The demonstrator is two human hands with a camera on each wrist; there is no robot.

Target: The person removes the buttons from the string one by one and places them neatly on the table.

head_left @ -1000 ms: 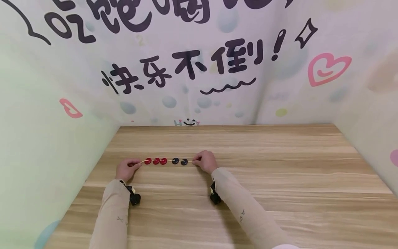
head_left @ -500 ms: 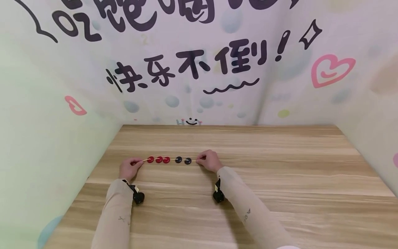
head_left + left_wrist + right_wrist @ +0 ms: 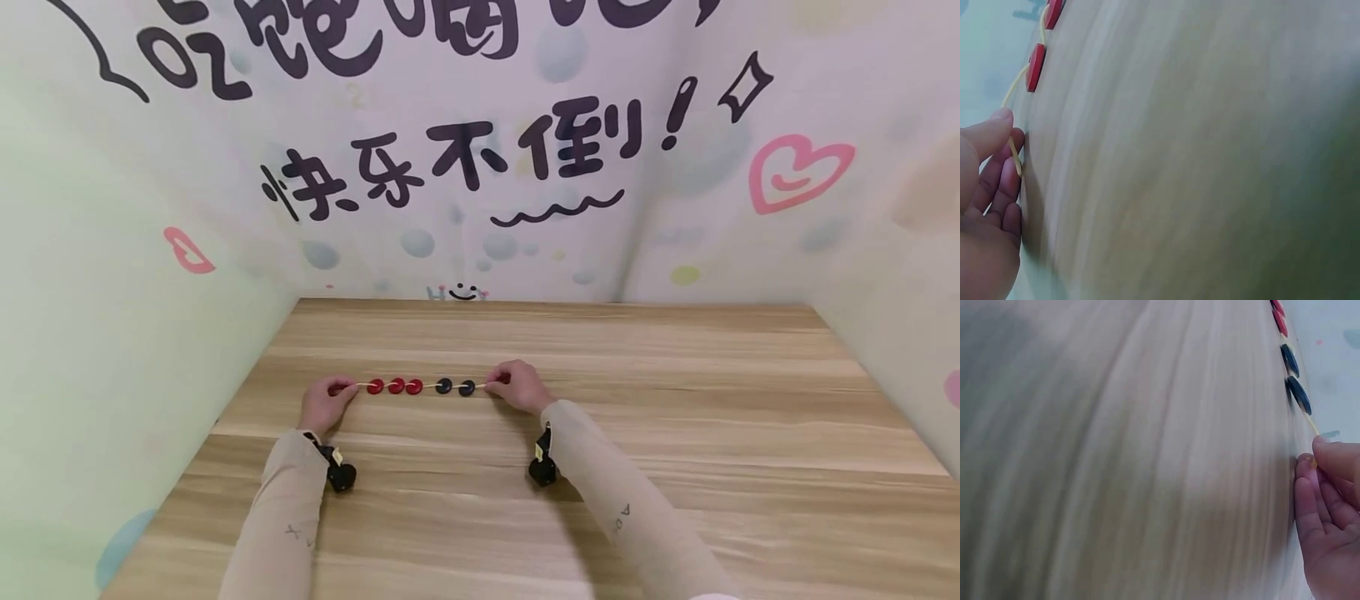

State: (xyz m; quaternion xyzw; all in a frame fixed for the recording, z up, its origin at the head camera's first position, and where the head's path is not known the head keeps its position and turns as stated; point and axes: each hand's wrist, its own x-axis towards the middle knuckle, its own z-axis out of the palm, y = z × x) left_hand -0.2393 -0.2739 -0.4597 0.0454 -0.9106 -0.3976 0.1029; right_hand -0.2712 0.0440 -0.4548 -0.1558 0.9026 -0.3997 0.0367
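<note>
A pale yellow string [image 3: 429, 386] runs left to right between the two hands, close over the wooden table. Threaded on it are three round, flat red buttons [image 3: 396, 386] on the left and two dark blue ones [image 3: 444, 386] on the right. The left hand [image 3: 327, 404] pinches the string's left end between thumb and forefinger; in the left wrist view a short tail of string [image 3: 1016, 156] hangs below the thumb. At the other end, the right hand [image 3: 519, 387] pinches the string, its thumb [image 3: 1335, 459] pressing it against the fingers just beyond the last dark button [image 3: 1299, 395].
The wooden table [image 3: 675, 433] reaches back to a white printed wall cloth [image 3: 465, 225] with dark lettering. Pale side walls [image 3: 90, 333] border it left and right. A small black camera [image 3: 342, 477] sits on each wrist.
Both hands and the string of buttons have shifted a little to the right in the head view, which has itself moved slightly. Each hand keeps its pinch on the string.
</note>
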